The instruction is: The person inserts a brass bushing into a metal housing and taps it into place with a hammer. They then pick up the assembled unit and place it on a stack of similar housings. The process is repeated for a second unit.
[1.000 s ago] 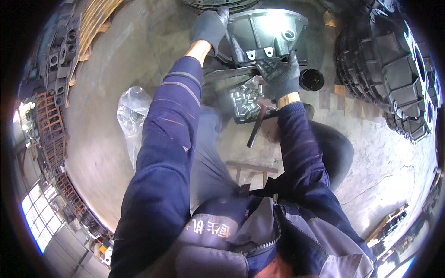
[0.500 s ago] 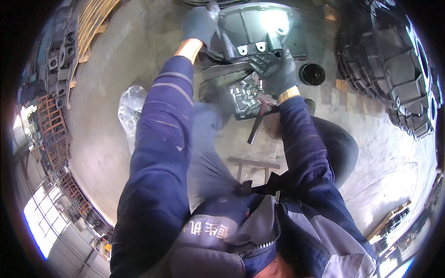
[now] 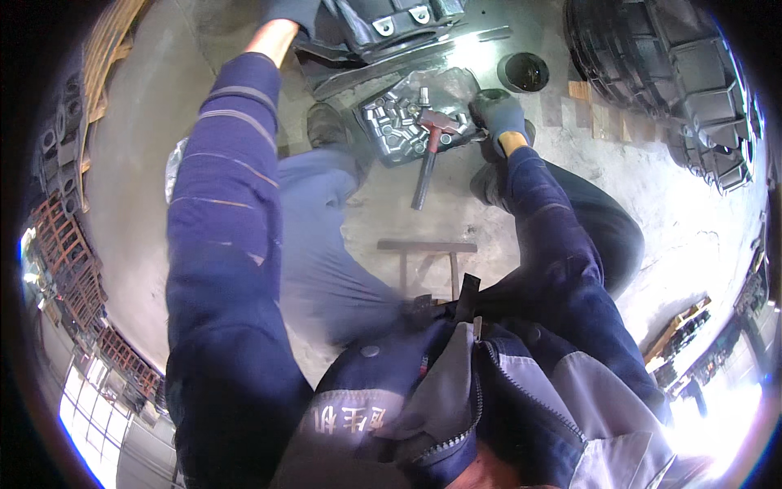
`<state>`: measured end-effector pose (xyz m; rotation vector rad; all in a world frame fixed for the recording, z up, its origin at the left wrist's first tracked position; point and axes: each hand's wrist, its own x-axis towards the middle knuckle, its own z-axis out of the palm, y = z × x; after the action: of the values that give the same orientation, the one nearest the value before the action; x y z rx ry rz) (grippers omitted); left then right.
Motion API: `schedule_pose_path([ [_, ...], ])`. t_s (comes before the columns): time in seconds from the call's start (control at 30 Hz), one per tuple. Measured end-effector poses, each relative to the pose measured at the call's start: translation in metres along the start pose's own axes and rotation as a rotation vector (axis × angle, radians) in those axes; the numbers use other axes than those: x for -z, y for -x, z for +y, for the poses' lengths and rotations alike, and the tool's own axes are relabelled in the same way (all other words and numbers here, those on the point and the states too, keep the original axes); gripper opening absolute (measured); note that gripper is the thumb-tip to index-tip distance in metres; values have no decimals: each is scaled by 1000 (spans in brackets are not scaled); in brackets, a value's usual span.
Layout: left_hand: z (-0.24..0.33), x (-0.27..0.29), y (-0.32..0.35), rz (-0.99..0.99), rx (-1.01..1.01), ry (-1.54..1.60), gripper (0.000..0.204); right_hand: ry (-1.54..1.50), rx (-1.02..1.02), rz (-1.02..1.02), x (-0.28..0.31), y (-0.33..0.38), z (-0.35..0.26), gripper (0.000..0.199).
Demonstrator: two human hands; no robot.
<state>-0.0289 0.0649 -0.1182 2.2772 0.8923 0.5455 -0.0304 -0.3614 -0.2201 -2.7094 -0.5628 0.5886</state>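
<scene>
The right hand, in a dark glove, sits at the right edge of a shallow tray full of small bright metal nuts or sleeves; its fingers are curled down against the tray's rim, but whether they have closed on any piece cannot be told, since the glove hides the fingertips. Just to the left of that hand lies a hammer, its reddish head resting on the fasteners in the tray and its dark handle running down and out over the tray's near edge onto the concrete floor; the hand is just beside the head, and whether it touches it cannot be told. The left hand, also gloved, is up at the top edge of the view, pressed against the left side of a large grey cast-metal housing with silver lugs on its flange; most of that hand is cut off by the frame, so how far it is open cannot be told. The housing stands just beyond the tray, well above the right hand. Further right of the right hand a round black cup-like part stands on the floor, and beyond it a stack of dark ribbed castings. Nearer the body, below the hammer's handle, is a small metal stool.
</scene>
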Motion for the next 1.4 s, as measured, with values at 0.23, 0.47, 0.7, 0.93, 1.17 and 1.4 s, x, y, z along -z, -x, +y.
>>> schedule_pose_path([
  [0.23,-17,0,-8,19,-120,-67,58,21,-34,-229,-53,7,20,28],
  [0.47,45,34,20,1,-58,-259,71,253,86,-314,-90,0,20,21],
  [0.7,61,40,24,-79,100,-358,68,250,79,-297,-69,-15,20,31],
  [0.93,111,73,40,37,-200,-425,59,-266,254,144,95,-40,-47,37],
  [1.17,218,101,159,-529,-146,284,31,-554,652,171,257,58,-133,14],
  [1.4,220,112,202,-546,52,885,29,-750,698,205,265,93,-153,33],
])
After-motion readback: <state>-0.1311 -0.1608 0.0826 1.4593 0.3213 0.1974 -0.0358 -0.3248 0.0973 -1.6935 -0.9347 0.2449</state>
